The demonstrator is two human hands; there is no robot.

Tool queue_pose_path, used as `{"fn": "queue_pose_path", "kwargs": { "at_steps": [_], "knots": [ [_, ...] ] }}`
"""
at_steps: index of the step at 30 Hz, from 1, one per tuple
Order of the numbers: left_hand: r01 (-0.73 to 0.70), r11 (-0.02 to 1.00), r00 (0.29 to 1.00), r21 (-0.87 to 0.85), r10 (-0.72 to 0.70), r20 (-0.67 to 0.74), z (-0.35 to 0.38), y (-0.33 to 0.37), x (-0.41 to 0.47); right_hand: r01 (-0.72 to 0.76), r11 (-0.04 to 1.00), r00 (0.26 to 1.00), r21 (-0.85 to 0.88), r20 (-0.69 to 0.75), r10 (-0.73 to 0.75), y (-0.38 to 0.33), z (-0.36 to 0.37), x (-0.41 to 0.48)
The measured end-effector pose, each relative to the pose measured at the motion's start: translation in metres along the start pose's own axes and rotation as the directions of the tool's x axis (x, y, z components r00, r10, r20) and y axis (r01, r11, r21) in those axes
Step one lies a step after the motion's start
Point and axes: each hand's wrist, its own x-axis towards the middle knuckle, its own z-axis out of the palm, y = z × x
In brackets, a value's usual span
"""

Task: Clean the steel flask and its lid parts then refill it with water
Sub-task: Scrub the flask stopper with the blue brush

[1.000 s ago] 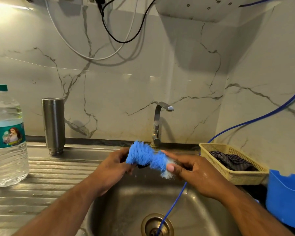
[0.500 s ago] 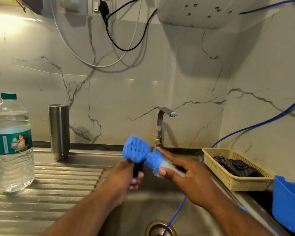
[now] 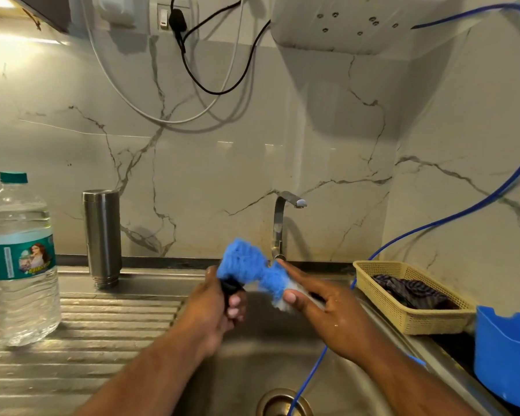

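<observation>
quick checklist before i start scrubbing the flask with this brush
1. Brush gripped: ok, left hand holds its dark handle.
2. Right hand free for the flask: not ok, it pinches the brush tip.
3. Flask mouth up: not ok, it stands threaded end down on the drainboard.
4. Tap running: not ok, no water shows.
5. Water bottle capped for the refill: ok.
6. Flask inside clean: cannot tell.
</observation>
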Motion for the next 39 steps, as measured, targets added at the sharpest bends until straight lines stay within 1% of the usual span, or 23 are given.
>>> {"fn": "queue_pose_path", "kwargs": {
  "at_steps": [2, 4, 5, 6, 8, 10, 11, 13, 16, 19, 22, 25, 28, 29, 32, 33, 35, 37, 39],
  "knots": [
    [-0.023, 0.995, 1.0, 0.095, 0.023, 0.0, -0.005, -0.003, -0.001, 0.002, 1.0, 1.0, -0.016, -0.002, -0.002, 0.006, 0.001, -0.003],
    [-0.004, 0.977, 1.0, 0.214, 0.0, 0.021, 0.002, -0.012, -0.007, -0.011, 1.0, 1.0, -0.029, 0.001, 0.011, 0.003, 0.006, 0.0],
    [0.011, 0.97, 0.999, 0.243, -0.023, 0.046, 0.006, -0.017, -0.008, -0.042, 0.999, 0.999, 0.004, -0.008, 0.042, 0.0, 0.008, 0.002],
    [0.016, 0.97, 0.996, 0.243, -0.035, 0.076, 0.009, -0.02, -0.008, -0.069, 0.997, 0.997, 0.038, -0.026, 0.07, -0.001, 0.01, 0.005],
    [-0.008, 0.982, 0.996, 0.191, -0.01, 0.092, 0.009, -0.018, -0.003, -0.069, 0.995, 0.996, 0.076, -0.044, 0.073, 0.003, 0.008, 0.007],
    [-0.042, 0.987, 0.998, 0.154, 0.033, 0.062, 0.003, -0.013, 0.0, -0.059, 0.995, 0.998, 0.076, -0.012, 0.06, 0.009, 0.005, 0.003],
    [-0.044, 0.986, 0.998, 0.158, 0.036, 0.057, 0.001, -0.012, -0.001, -0.07, 0.995, 0.998, 0.077, 0.006, 0.07, 0.012, 0.006, 0.002],
    [-0.046, 0.985, 0.997, 0.169, 0.035, 0.065, 0.002, -0.011, -0.004, -0.075, 0.995, 0.997, 0.07, -0.004, 0.075, 0.013, 0.007, 0.003],
    [-0.038, 0.99, 0.998, 0.133, 0.031, 0.056, 0.002, -0.011, -0.001, -0.066, 0.996, 0.998, 0.058, 0.007, 0.066, 0.007, 0.009, 0.005],
    [-0.041, 0.988, 0.998, 0.152, 0.034, 0.049, -0.002, -0.011, 0.003, -0.087, 0.995, 0.996, 0.048, -0.001, 0.087, 0.005, 0.007, 0.003],
    [-0.041, 0.99, 0.999, 0.132, 0.036, 0.041, -0.005, -0.011, 0.004, -0.074, 0.997, 0.997, 0.035, 0.006, 0.074, 0.006, 0.007, 0.003],
    [-0.05, 0.987, 0.997, 0.151, 0.042, 0.06, -0.006, -0.012, 0.006, -0.096, 0.995, 0.995, 0.025, -0.012, 0.096, 0.004, 0.005, 0.003],
    [-0.064, 0.99, 0.998, 0.126, 0.062, 0.025, -0.008, -0.009, 0.007, -0.091, 0.994, 0.996, 0.053, 0.031, 0.089, 0.001, 0.004, 0.0],
    [-0.08, 0.986, 0.997, 0.148, 0.078, 0.017, -0.008, -0.009, 0.008, -0.09, 0.995, 0.995, 0.042, 0.041, 0.088, 0.0, 0.005, 0.0],
    [-0.12, 0.959, 0.993, 0.257, 0.112, 0.048, -0.005, -0.01, 0.004, -0.123, 0.992, 0.992, 0.029, -0.004, 0.123, 0.006, 0.007, 0.005],
    [-0.112, 0.96, 0.994, 0.255, 0.104, 0.043, -0.005, -0.011, 0.006, -0.139, 0.99, 0.99, 0.027, -0.014, 0.14, 0.008, 0.008, 0.006],
    [-0.085, 0.979, 0.996, 0.187, 0.085, 0.008, -0.007, -0.01, 0.011, -0.153, 0.987, 0.988, 0.038, -0.021, 0.154, 0.013, 0.007, 0.005],
    [-0.107, 0.985, 0.993, 0.134, 0.111, -0.028, -0.013, -0.008, 0.016, -0.141, 0.989, 0.99, 0.035, -0.018, 0.142, 0.011, 0.004, 0.0],
    [-0.155, 0.966, 0.985, 0.206, 0.166, -0.038, -0.014, -0.011, 0.014, -0.118, 0.993, 0.993, -0.031, 0.021, 0.119, 0.001, 0.002, -0.002]
  ]
}}
